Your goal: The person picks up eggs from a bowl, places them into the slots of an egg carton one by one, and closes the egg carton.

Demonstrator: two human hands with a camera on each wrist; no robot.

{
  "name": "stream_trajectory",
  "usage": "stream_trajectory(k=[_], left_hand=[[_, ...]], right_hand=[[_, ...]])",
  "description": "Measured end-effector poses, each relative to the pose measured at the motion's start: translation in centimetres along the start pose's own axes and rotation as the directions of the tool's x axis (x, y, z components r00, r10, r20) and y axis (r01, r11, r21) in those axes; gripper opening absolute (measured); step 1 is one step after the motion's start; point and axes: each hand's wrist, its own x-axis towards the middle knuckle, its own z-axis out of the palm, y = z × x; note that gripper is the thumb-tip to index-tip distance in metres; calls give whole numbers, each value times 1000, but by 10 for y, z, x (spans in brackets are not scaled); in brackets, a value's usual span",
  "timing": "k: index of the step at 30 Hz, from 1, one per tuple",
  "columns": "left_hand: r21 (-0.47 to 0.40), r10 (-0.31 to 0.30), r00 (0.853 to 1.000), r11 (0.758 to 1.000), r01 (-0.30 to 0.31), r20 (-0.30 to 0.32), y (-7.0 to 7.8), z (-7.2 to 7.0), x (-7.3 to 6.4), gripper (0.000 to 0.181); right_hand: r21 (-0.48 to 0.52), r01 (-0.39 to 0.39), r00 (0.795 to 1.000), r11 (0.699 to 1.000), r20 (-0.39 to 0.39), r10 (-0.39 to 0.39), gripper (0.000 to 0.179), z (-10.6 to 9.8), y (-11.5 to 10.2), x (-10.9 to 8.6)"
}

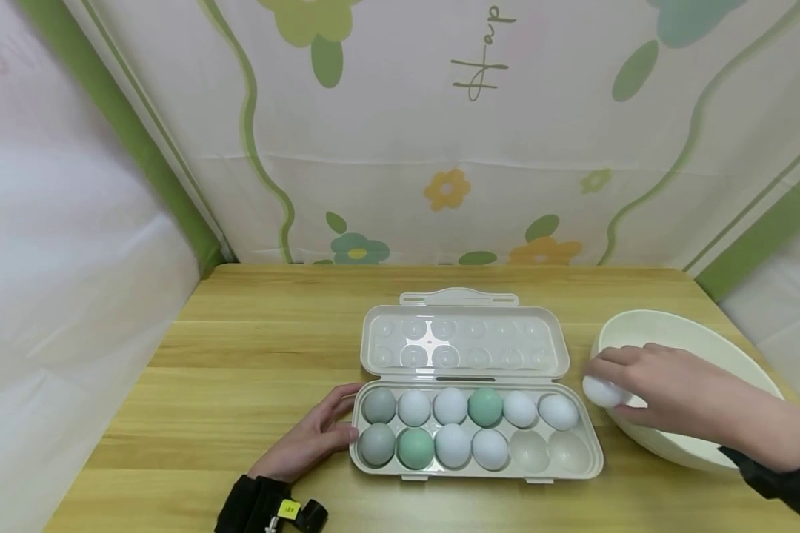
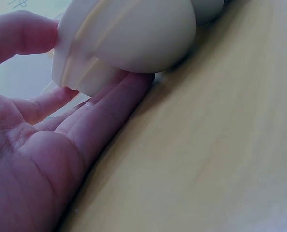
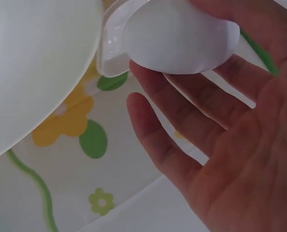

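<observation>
A cream egg carton (image 1: pixel 476 474) lies with its lid raised on the wooden table, holding white, grey and green eggs. Two cups (image 1: pixel 550 451) at its front right corner hold no egg. My left hand (image 1: pixel 316 437) grips the carton's left end, thumb at the rim and fingers reaching beneath the cups in the left wrist view. Between thumb and fingertips, my right hand (image 1: pixel 673 381) pinches a white egg (image 1: pixel 602 392) by the left rim of a large pale bowl (image 1: pixel 667 320). In the right wrist view the little finger stays off the egg (image 3: pixel 182 38).
Clear plastic lid (image 1: pixel 463 340) leans back behind the eggs, its latch tab (image 1: pixel 458 297) toward the far side. A white curtain (image 1: pixel 387 133) with flower prints hangs behind the wooden table (image 1: pixel 240 355).
</observation>
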Motion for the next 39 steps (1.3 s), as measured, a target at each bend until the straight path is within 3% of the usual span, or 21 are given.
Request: stream_trajectory(k=[6,10,21,33,39], left_hand=[[8,2,1000,1000,-2,-5,0,0,0,53],[23,-9,1000,1000,10,-19,-1,1,0,53],[49,-33,999,998,35,-39,-1,1,0,52],[54,-44,998,997,47,-49,-2,2,0,52],[56,-45,998,997,48,-50,-2,1,1,53]], right_hand=[[25,73,996,997,-61,-71,50,2,-20,10],[70,100,994,993,-54,-96,51,6,-33,17],[215,173,984,961,-77,-160,47,39,-51,26],[206,227,969,952,-143,-200,48,59,-66,29],[165,248,952,955,-225,-208,53,66,-66,26]])
